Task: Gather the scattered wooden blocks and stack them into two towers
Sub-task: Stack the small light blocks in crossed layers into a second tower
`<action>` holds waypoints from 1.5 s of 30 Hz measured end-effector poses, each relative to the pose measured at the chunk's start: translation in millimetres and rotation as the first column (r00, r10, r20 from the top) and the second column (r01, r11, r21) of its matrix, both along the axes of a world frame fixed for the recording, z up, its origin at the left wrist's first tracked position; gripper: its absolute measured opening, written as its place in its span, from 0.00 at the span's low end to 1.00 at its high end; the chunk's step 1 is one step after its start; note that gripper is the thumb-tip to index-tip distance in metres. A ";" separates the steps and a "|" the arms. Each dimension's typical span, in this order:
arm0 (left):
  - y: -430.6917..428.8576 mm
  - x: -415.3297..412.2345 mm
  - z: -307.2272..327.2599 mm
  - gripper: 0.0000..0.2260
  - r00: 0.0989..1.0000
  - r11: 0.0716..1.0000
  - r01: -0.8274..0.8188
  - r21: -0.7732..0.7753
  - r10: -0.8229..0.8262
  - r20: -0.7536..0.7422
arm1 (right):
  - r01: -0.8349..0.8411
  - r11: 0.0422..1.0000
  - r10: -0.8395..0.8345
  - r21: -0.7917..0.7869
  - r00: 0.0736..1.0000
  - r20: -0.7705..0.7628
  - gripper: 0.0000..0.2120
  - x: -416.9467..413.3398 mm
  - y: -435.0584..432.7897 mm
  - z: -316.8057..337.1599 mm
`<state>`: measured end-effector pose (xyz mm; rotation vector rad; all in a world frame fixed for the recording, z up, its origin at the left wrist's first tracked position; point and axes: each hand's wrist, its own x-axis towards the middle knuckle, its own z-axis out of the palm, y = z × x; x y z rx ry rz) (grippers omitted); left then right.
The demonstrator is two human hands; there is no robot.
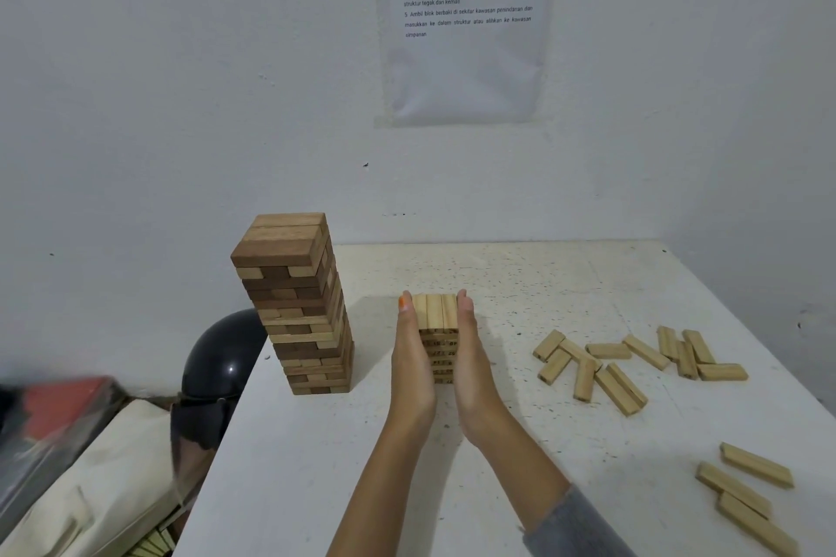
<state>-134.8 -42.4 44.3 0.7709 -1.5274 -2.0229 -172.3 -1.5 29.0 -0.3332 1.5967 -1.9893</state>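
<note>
A tall tower of dark and light wooden blocks stands at the table's left edge. To its right is a short tower of pale blocks, three across on top. My left hand presses flat against its left side and my right hand against its right side, fingers straight. Several loose pale blocks lie scattered to the right, and three more lie near the front right edge.
The white speckled table meets a white wall with a taped sheet of printed text. Off the left edge sit a black helmet, a cream bag and a red and grey item.
</note>
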 end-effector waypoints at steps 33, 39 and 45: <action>98.5 -19.7 -45.5 0.14 0.980 0.711 0.179 -0.680 -0.193 0.056 | 0.630 0.772 -0.574 0.081 0.747 -0.335 0.15 -34.9 156.7 -20.3; 103.8 -47.7 -66.5 0.07 0.962 0.683 0.261 -0.682 -0.243 0.124 | 0.611 0.719 -0.412 0.332 0.759 -0.504 0.13 -62.0 170.7 -48.2; 102.2 -72.4 -82.0 0.09 0.953 0.653 0.301 -0.695 -0.232 0.195 | 0.568 0.717 -0.263 0.404 0.757 -0.599 0.12 -75.9 171.2 -59.6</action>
